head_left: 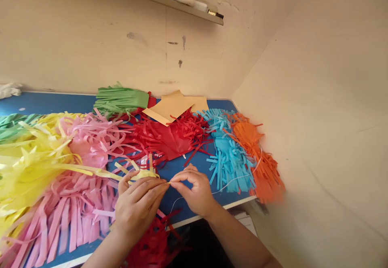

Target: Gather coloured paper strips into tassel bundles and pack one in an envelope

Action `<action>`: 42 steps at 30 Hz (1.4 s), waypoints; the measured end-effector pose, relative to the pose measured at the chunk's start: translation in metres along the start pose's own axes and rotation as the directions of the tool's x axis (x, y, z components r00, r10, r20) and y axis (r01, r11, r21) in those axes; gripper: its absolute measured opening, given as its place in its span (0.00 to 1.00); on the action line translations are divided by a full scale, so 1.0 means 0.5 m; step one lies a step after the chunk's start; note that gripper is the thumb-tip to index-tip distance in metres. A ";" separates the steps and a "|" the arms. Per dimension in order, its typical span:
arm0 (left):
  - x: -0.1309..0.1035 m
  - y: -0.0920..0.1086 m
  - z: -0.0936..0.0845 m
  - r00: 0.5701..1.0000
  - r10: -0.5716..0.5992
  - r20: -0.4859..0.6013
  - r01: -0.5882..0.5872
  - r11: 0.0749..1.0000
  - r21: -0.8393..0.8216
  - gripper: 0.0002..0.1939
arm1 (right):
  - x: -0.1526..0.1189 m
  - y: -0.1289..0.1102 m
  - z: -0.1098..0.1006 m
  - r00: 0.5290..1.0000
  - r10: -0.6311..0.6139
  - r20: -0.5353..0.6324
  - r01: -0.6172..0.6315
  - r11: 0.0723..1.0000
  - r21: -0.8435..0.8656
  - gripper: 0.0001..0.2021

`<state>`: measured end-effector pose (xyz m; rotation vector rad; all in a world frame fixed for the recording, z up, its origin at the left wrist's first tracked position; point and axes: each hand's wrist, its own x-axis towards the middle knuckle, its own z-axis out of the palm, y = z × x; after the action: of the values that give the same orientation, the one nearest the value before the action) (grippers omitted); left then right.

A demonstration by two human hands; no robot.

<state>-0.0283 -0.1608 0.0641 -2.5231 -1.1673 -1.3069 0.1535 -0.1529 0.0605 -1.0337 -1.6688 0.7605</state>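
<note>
My left hand [135,205] is closed over a small yellow tissue paper fringe [142,174], whose cut strips stick out beyond the fingers toward the table's back. Thumb and forefinger of my right hand [194,189] pinch a thin, narrow yellow end of that paper, right at the left fingertips. A white string [236,177] runs from below my right hand across the blue fringe to the orange one. Red fringe [148,239] hangs below my hands, near my lap. Most of the held paper is hidden by my left hand.
On the blue table [188,167] lie pink fringe [87,150], yellow fringe [36,155], red fringe [172,138], green fringe [121,100], light blue fringe [226,150] and orange fringe [257,163]. Tan paper sheets [172,105] rest at the back. A shelf [157,2] juts from the wall above.
</note>
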 end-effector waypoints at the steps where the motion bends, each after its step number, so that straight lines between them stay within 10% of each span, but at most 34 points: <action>1: -0.001 -0.001 0.001 1.000 0.009 -0.004 -0.009 1.000 -0.001 0.06 | 0.000 0.000 0.000 1.000 -0.006 -0.004 0.006 1.000 0.001 0.04; 17: -0.003 0.012 0.031 0.970 -0.231 0.083 0.244 0.934 -0.262 0.03 | -0.015 0.014 -0.014 0.989 0.146 0.011 -0.146 0.985 0.095 0.01; 42: -0.018 0.013 0.040 0.973 -0.221 0.061 0.228 0.955 -0.188 0.04 | -0.039 -0.003 0.004 0.995 0.034 -0.096 -0.034 0.999 -0.001 0.03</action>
<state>-0.0140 -0.1632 0.0467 -2.6227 -1.4385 -1.4958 0.1538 -0.1709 0.0530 -1.0867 -1.5744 0.7198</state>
